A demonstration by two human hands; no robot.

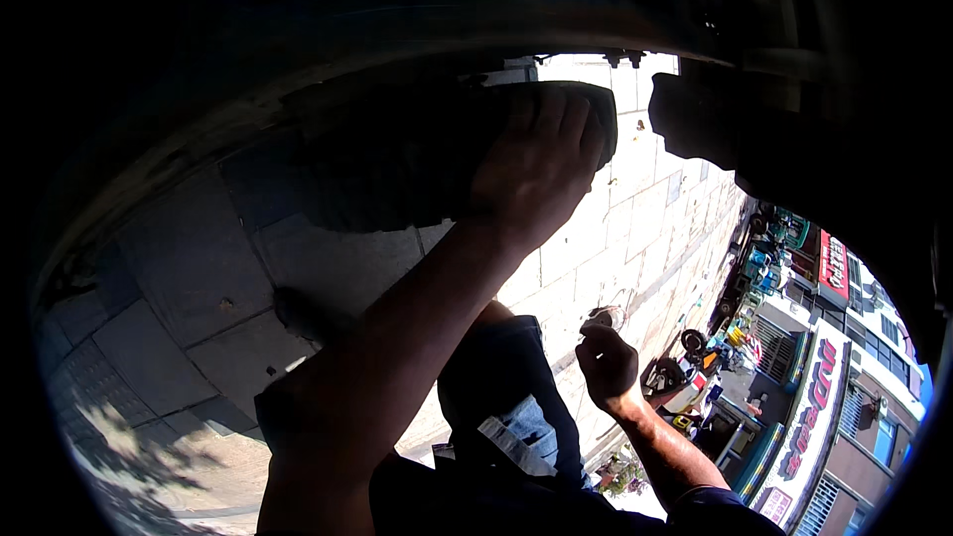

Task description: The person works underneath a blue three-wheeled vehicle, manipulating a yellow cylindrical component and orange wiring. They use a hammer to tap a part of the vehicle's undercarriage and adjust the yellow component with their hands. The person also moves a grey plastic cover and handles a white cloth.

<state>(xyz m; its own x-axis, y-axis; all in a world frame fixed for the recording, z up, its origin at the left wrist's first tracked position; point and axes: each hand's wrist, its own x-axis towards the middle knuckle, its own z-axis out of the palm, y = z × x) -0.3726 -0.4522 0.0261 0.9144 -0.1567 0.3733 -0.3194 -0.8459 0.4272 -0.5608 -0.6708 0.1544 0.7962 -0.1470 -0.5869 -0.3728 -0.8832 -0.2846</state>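
My left hand (546, 159) reaches up and its fingers curl over the upper right end of a dark, bulky object (387, 164). Deep shadow hides the kind of that object, and the fingertips are out of sight behind its edge. Lower and to the right, my right hand (609, 367) is closed, apart from the dark object. A small, pale roundish shape (606, 318) shows at the top of this fist; whether the hand holds it I cannot tell.
A dark curved metal panel (397, 15) arches overhead, with dark parts (695, 119) hanging at the right. Below lie paving slabs (328, 258), sunlit on the right. My clothed leg (501, 377) is near my left forearm. Parked vehicles (685, 387) and shopfronts (804, 417) appear tilted at far right.
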